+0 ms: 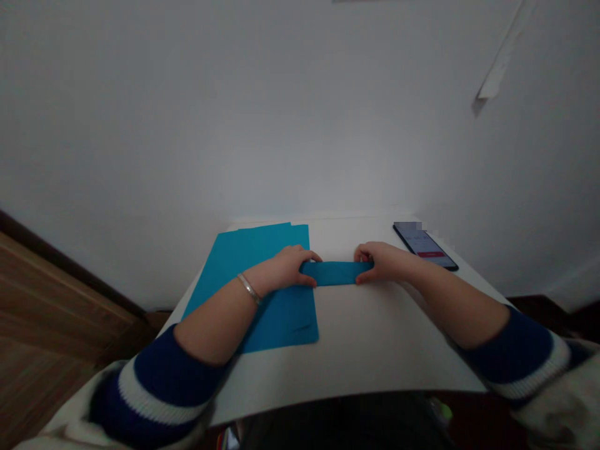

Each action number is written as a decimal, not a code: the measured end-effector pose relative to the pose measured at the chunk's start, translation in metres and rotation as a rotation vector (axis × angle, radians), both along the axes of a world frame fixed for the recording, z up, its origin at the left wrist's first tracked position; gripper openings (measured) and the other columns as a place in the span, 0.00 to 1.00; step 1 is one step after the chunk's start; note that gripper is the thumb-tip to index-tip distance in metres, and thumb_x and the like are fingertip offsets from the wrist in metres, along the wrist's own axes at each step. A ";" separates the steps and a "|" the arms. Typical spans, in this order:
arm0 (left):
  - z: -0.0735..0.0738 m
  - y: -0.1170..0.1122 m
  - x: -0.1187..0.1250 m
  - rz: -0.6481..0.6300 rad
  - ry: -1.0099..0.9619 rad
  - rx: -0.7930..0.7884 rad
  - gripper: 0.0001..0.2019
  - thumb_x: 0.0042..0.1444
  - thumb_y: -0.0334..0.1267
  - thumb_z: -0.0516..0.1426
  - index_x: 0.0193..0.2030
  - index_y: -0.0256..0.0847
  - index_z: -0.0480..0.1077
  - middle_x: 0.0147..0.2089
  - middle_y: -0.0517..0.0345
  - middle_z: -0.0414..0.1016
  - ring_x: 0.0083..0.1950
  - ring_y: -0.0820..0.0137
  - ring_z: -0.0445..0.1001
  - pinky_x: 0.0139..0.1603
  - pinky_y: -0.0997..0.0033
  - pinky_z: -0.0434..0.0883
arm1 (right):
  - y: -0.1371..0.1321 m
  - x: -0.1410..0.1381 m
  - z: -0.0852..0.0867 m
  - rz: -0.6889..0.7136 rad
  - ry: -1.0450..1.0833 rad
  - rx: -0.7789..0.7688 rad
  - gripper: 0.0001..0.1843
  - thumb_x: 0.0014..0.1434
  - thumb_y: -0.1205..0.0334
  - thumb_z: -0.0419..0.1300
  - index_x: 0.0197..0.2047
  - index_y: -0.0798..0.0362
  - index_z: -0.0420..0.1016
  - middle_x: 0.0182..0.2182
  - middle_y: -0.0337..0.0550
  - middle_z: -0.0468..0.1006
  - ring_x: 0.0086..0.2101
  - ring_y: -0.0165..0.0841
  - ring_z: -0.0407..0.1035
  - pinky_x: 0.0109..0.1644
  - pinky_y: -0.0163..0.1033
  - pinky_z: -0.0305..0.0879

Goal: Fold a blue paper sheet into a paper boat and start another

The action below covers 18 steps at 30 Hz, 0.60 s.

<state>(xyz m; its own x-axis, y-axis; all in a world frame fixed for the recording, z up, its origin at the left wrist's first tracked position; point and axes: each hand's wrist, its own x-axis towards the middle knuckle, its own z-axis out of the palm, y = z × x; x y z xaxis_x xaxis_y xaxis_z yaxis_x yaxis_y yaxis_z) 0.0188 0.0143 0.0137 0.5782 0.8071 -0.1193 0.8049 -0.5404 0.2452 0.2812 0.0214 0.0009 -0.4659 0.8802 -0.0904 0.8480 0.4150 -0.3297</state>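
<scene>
A narrow folded strip of blue paper (335,273) lies across the middle of the white table (365,337). My left hand (285,269) pinches its left end, fingers curled over the top edge. My right hand (379,261) pinches its right end the same way. A silver bracelet (248,289) circles my left wrist. Under my left forearm lies a stack of flat blue paper sheets (262,275), covering the table's left part.
A dark phone (424,245) with a lit screen rests at the table's far right corner. A pale wall stands right behind the table. Wooden floor (47,312) shows to the left.
</scene>
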 end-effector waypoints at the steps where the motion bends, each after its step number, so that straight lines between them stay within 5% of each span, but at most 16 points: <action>1: 0.000 0.000 -0.001 0.007 0.004 -0.006 0.26 0.50 0.46 0.63 0.56 0.44 0.69 0.48 0.49 0.71 0.51 0.56 0.68 0.51 0.61 0.64 | 0.000 0.001 0.000 -0.002 0.004 -0.002 0.21 0.42 0.50 0.69 0.37 0.51 0.74 0.34 0.44 0.75 0.32 0.36 0.66 0.31 0.38 0.57; 7: -0.003 -0.001 -0.003 -0.033 0.015 0.074 0.21 0.55 0.47 0.59 0.56 0.46 0.69 0.48 0.50 0.71 0.50 0.58 0.68 0.50 0.60 0.64 | 0.000 0.002 -0.004 -0.051 0.122 -0.014 0.14 0.44 0.53 0.67 0.33 0.51 0.75 0.31 0.42 0.74 0.30 0.34 0.66 0.31 0.37 0.58; 10: 0.000 -0.006 0.000 -0.043 -0.009 0.223 0.19 0.58 0.51 0.56 0.53 0.46 0.70 0.47 0.50 0.72 0.48 0.58 0.69 0.48 0.59 0.64 | 0.000 -0.003 -0.002 -0.117 0.270 0.006 0.09 0.49 0.55 0.64 0.27 0.52 0.74 0.30 0.43 0.74 0.31 0.34 0.67 0.33 0.38 0.60; 13: 0.008 -0.016 0.006 -0.097 -0.071 0.421 0.27 0.51 0.54 0.62 0.55 0.44 0.67 0.50 0.51 0.71 0.50 0.57 0.68 0.50 0.58 0.63 | -0.002 -0.011 0.004 -0.141 0.446 0.054 0.09 0.49 0.56 0.63 0.26 0.51 0.73 0.32 0.43 0.76 0.34 0.35 0.68 0.38 0.39 0.62; 18: 0.016 -0.024 0.013 -0.114 -0.101 0.584 0.22 0.54 0.40 0.62 0.55 0.42 0.64 0.48 0.52 0.72 0.49 0.59 0.69 0.53 0.56 0.62 | -0.011 -0.020 0.017 -0.177 0.789 0.094 0.13 0.50 0.49 0.62 0.29 0.52 0.73 0.35 0.44 0.77 0.33 0.34 0.69 0.36 0.40 0.65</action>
<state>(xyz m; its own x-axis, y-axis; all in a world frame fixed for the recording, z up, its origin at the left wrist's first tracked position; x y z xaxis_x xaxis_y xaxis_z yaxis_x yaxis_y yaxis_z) 0.0314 -0.0099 0.0293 0.6505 0.6545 0.3854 0.7219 -0.6905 -0.0459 0.2612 0.0108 0.0175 -0.2149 0.9344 0.2842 0.4362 0.3522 -0.8281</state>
